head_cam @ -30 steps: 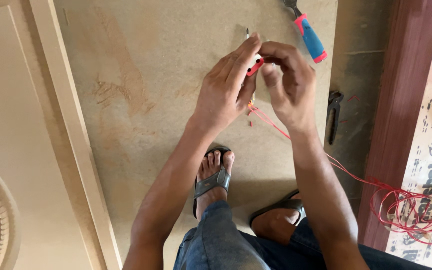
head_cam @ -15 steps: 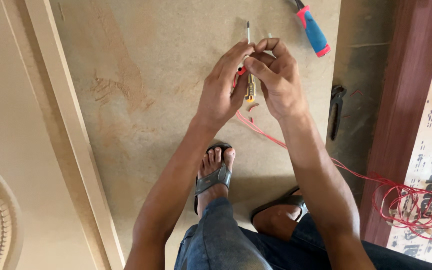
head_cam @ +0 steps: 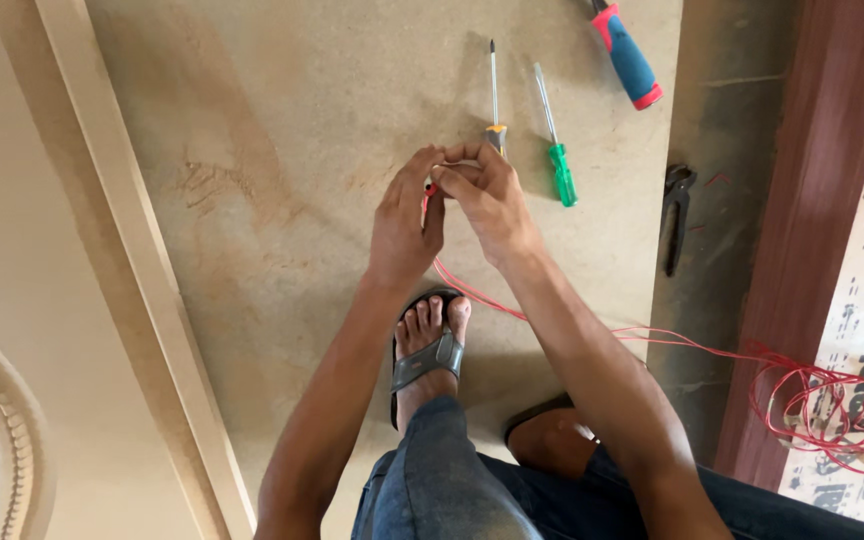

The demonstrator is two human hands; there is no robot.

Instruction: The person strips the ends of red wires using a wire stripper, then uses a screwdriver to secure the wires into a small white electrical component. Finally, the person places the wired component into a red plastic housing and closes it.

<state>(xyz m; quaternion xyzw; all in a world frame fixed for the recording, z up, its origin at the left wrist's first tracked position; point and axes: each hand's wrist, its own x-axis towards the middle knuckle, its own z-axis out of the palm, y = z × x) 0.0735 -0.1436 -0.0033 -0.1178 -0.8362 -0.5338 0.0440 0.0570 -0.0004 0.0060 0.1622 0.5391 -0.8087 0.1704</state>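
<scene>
My left hand (head_cam: 407, 215) and my right hand (head_cam: 487, 195) meet above the stone floor, fingertips pinched together on the end of a thin red wire (head_cam: 472, 290). The wire runs from my fingers past my sandalled foot (head_cam: 430, 345) to a tangled red coil (head_cam: 832, 400) at the right. Just beyond my right hand lie a screwdriver with a yellow-and-grey handle (head_cam: 494, 95) and a green-handled screwdriver (head_cam: 555, 150).
A blue-and-red handled tool (head_cam: 630, 58) lies at the top. Black pliers (head_cam: 674, 215) rest on the darker floor strip at the right. A dark red wooden frame (head_cam: 812, 220) stands at the right, a cream moulded panel (head_cam: 102, 270) at the left.
My hands have drawn back toward me, away from the screwdrivers, still pinched on the red wire. The green-handled screwdriver, hidden behind them before, now shows.
</scene>
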